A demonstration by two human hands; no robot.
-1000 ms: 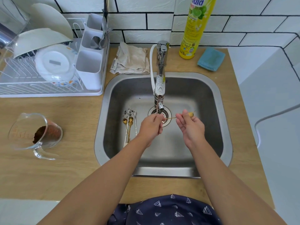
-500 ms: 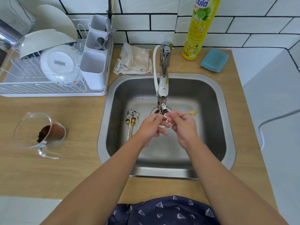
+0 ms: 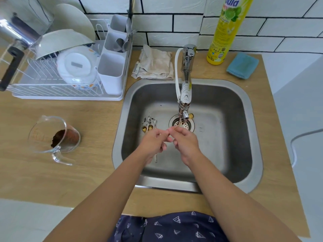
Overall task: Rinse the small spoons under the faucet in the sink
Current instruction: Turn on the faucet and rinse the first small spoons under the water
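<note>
**Presently: one spoon in hand under the tap, the rest waiting on the basin floor**

Head view (the only one).

- Left hand [image 3: 153, 142]: fingers curled, fingertips meeting the right hand's over the sink [image 3: 251, 154]. It seems to pinch the near end of a thin gold handle; the exact hold is too small to be sure of.
- Right hand [image 3: 185, 144]: fingers curled, pinching the held spoon [image 3: 176, 126], whose handle runs up and away toward the faucet [image 3: 185, 95] spout. The gold bowl [image 3: 191, 116] shows just right of the nozzle.
- Remaining small spoons [image 3: 149, 125]: on the basin floor left of the drain [image 3: 181, 124], bowls far, one handle end showing near the left wrist, dark grounds scattered beside them.
- Nearby: glass jug [image 3: 54, 135] with brown powder, left on the counter; dish rack [image 3: 57, 79] far left; cloth [image 3: 154, 64]; detergent bottle [image 3: 227, 32]; blue sponge [image 3: 243, 65].

Risks, as judged:
- A wet, thin handle held only at the fingertips may slip and drop onto the drain.
- The bowl sits off to the side of the nozzle, so water may miss it (whether water is running cannot be told).
- Rinsed grounds could wash over the waiting spoons.
</note>
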